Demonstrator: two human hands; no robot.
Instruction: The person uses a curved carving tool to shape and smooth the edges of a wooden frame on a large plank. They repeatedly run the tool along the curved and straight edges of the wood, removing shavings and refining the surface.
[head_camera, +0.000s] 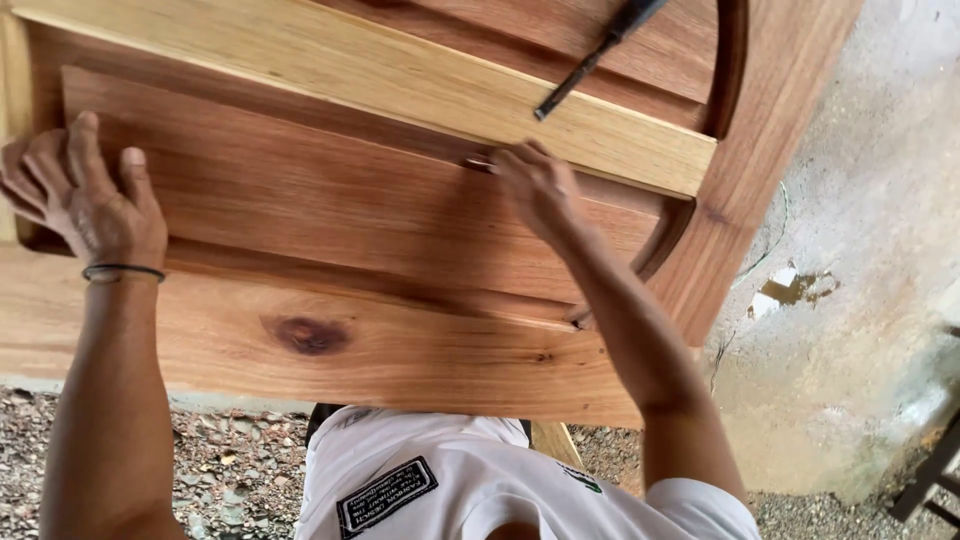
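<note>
Hands rest on a wooden door panel (330, 200) — left hand (85, 200) lies flat, grip released. Right hand (535, 185) pinches something small and unclear at the moulding; a dark tool (590, 55) lies above.

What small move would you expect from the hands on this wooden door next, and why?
Probably the right hand slides along the raised panel's upper edge, since its fingertips sit at the groove under the pale rail, while the left hand steadies the panel's end. A dark tool lies unused above.

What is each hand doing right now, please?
Left hand: open, resting on the wooden door panel.
Right hand: fingertips on the panel's groove; grip cannot be told.
</note>
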